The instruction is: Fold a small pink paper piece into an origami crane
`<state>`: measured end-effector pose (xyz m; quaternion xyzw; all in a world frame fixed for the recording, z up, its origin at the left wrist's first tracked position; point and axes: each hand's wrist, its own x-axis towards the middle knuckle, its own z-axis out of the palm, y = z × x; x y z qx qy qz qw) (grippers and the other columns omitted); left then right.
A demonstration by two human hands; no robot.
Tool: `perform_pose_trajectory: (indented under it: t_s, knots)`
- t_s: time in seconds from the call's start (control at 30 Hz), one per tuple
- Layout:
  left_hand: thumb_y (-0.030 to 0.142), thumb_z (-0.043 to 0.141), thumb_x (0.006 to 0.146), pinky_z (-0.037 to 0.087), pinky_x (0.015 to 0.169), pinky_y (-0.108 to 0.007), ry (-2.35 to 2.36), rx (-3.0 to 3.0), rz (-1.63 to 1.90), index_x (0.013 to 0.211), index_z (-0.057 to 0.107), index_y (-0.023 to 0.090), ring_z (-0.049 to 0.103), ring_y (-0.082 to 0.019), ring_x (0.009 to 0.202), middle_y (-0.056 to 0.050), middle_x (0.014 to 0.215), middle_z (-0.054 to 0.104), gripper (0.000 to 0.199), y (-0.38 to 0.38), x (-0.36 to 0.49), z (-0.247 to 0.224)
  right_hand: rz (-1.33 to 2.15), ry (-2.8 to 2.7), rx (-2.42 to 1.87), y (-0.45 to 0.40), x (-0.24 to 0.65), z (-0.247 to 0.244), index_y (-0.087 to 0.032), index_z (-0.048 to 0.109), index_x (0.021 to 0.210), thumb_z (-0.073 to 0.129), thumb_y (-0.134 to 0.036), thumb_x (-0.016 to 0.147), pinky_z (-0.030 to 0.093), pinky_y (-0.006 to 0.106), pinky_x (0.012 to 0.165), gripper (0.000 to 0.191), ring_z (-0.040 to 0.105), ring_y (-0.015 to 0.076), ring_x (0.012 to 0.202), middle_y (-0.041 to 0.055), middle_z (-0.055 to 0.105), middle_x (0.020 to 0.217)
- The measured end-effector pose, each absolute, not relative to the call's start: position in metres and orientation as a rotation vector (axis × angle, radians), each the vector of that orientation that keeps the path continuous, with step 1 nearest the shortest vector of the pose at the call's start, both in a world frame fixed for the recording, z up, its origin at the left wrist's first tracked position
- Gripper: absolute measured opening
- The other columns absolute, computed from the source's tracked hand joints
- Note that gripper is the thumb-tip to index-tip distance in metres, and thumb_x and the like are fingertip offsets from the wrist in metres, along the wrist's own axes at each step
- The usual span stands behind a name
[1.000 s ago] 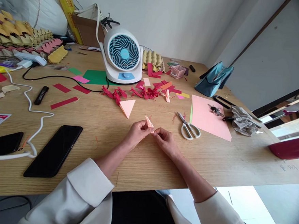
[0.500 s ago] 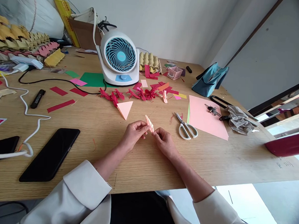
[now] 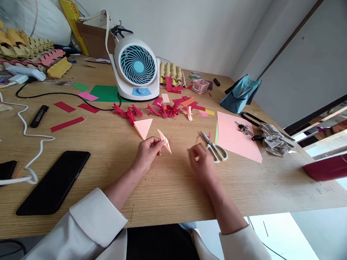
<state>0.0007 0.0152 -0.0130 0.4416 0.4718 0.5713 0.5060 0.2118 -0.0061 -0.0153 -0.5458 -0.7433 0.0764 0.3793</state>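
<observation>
Between the thumb and fingers of my left hand (image 3: 148,150) is a narrow folded piece of pale pink paper (image 3: 164,142), pointed at both ends. My right hand (image 3: 201,160) is apart from it, just left of the scissors (image 3: 216,147), and smeared by motion, so its fingers do not show clearly. The scissors have white handles and lie with the blades pointing away from me. Beyond my left hand rests a folded pale pink paper triangle (image 3: 143,127). Crumpled red paper pieces (image 3: 163,110) lie in a row behind it.
A white fan (image 3: 138,68) stands at the back. Pink sheets (image 3: 238,136) with keys (image 3: 245,129) on them lie to the right, near a teal bag (image 3: 241,94) and a red bottle (image 3: 334,166). On the left are a black phone (image 3: 53,183), a marker (image 3: 39,116) and a white cable (image 3: 39,137).
My right hand has let go of the folded paper and moved right, towards the scissors. My left hand has shifted a little left with the paper, which now tilts down to the right.
</observation>
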Motion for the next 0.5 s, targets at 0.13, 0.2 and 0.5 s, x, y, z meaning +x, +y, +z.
perform_pose_trajectory:
  t_s: [0.13, 0.2, 0.5]
  knots:
    - [0.044, 0.079, 0.065, 0.037, 0.047, -0.019, 1.140, 1.007, 1.390, 0.070, 0.068, 0.015, 0.045, -0.006, 0.050, 0.000, 0.062, 0.063, 0.032, 0.020, -0.006, -0.013, -0.213, -1.625, -1.987, 0.009, 0.263, -0.020, -0.015, 0.065, 0.099, 0.054, -0.031, 0.089, 0.042, 0.037, 0.085, 0.021, 0.056, 0.0267, 0.094, 0.0140, 0.060, 0.098]
    - [0.046, 0.080, 0.063, 0.037, 0.048, -0.019, 1.140, 0.980, 1.386, 0.072, 0.069, 0.014, 0.045, -0.006, 0.051, -0.001, 0.068, 0.066, 0.034, 0.021, -0.008, -0.014, -0.136, -1.673, -2.212, 0.015, 0.278, -0.027, -0.012, 0.066, 0.106, 0.060, -0.035, 0.085, 0.042, 0.039, 0.085, 0.031, 0.057, 0.0309, 0.098, 0.0179, 0.060, 0.103]
    - [0.047, 0.080, 0.063, 0.043, 0.048, -0.016, 1.117, 0.951, 1.387, 0.076, 0.068, 0.014, 0.049, -0.007, 0.057, -0.004, 0.076, 0.069, 0.038, 0.021, -0.012, -0.011, 0.073, -1.733, -2.143, 0.014, 0.269, -0.030, -0.010, 0.062, 0.106, 0.051, -0.033, 0.089, 0.043, 0.041, 0.083, 0.031, 0.059, 0.0312, 0.099, 0.0212, 0.062, 0.105]
